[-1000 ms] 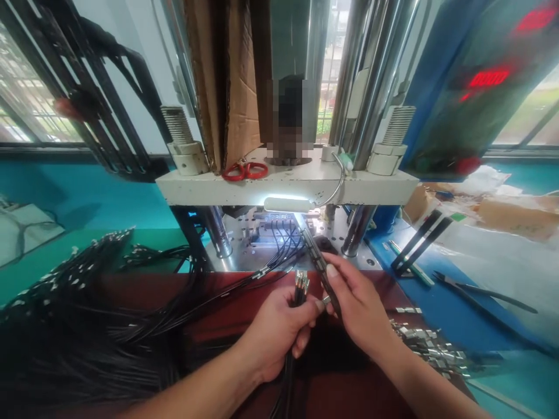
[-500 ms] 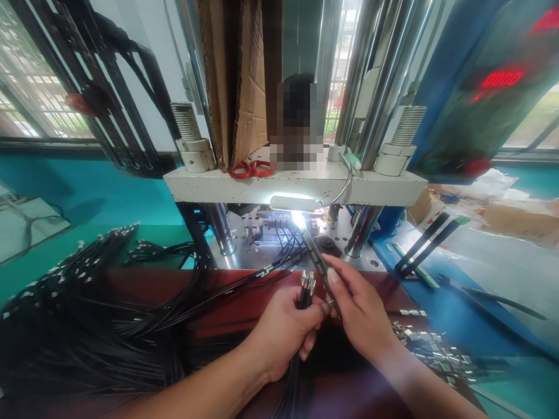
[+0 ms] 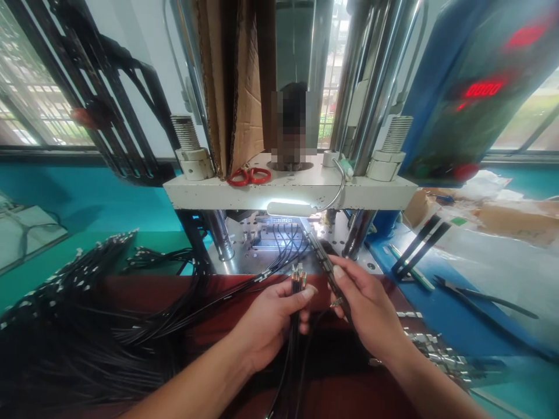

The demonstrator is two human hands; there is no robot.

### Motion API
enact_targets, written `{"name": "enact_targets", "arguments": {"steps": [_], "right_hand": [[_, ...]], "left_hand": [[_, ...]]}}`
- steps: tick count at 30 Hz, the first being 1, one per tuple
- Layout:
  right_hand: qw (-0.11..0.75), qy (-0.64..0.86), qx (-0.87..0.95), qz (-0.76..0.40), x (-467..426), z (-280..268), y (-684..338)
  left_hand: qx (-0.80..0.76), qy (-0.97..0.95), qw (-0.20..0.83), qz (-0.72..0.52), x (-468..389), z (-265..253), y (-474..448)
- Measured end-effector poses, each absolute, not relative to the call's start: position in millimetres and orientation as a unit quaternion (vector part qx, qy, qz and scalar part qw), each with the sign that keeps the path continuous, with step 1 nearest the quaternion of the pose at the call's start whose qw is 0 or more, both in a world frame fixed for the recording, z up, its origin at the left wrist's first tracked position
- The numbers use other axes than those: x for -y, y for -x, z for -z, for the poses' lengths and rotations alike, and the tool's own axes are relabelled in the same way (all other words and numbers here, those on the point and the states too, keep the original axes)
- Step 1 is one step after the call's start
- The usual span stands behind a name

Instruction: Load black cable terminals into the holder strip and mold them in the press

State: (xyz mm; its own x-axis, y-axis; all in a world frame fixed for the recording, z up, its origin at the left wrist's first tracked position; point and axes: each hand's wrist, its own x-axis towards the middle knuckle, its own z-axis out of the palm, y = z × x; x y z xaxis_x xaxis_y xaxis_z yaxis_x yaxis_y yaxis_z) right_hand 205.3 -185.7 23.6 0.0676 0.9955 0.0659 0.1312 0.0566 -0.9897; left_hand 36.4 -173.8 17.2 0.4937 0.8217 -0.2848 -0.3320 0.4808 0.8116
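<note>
My left hand [image 3: 273, 317] is closed around a bundle of black cables [image 3: 297, 285], their metal connector ends pointing up above my thumb. In my right hand [image 3: 364, 302] is a long dark slotted bar [image 3: 321, 256], tilted up and left toward the press. A single metal cable end [image 3: 336, 302] shows by the right fingers; whether they grip it I cannot tell. Beyond the bar's tip, several black cables [image 3: 283, 247] run into a lit metal fixture [image 3: 273, 235] on the press bed.
A thick pile of black cables [image 3: 65, 326] covers the left side. Loose metal connectors [image 3: 437, 349] lie at the right, near black-handled pliers [image 3: 463, 288]. Red-handled scissors [image 3: 248, 176] rest on the white press plate [image 3: 209, 198], with a lamp [image 3: 290, 208] below its front edge.
My left hand has moved slightly left and away from the right hand with the cable bundle. One cable end now sits apart at my right fingers. The view has shifted slightly.
</note>
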Motion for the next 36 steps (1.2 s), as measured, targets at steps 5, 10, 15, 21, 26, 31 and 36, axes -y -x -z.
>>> {"name": "enact_targets", "arguments": {"steps": [5,10,15,21,26,31,36], "right_hand": [[0.495,0.535,0.517,-0.449,186.1,-21.5,-202.8],[0.493,0.53,0.522,-0.451,188.3,-19.6,-201.4],[0.489,0.526,0.532,-0.449,188.7,-21.1,-200.6],[0.477,0.521,0.548,-0.447,189.6,-20.9,-199.7],[0.474,0.522,0.561,-0.433,190.8,-19.0,-198.6],[0.468,0.526,0.57,-0.424,191.2,-19.0,-198.4],[0.456,0.527,0.585,-0.415,191.9,-19.2,-198.0]], "left_hand": [[-0.339,-0.351,0.802,-0.345,175.8,-20.4,-35.5],[-0.365,-0.378,0.779,-0.342,179.1,-22.1,-35.6],[-0.388,-0.407,0.767,-0.309,181.0,-25.3,-36.2],[-0.39,-0.407,0.77,-0.298,181.7,-26.3,-37.0],[-0.386,-0.406,0.772,-0.301,180.7,-25.0,-37.0],[-0.378,-0.411,0.775,-0.295,180.6,-24.4,-36.9],[-0.382,-0.403,0.776,-0.298,180.1,-24.4,-37.0]]}}
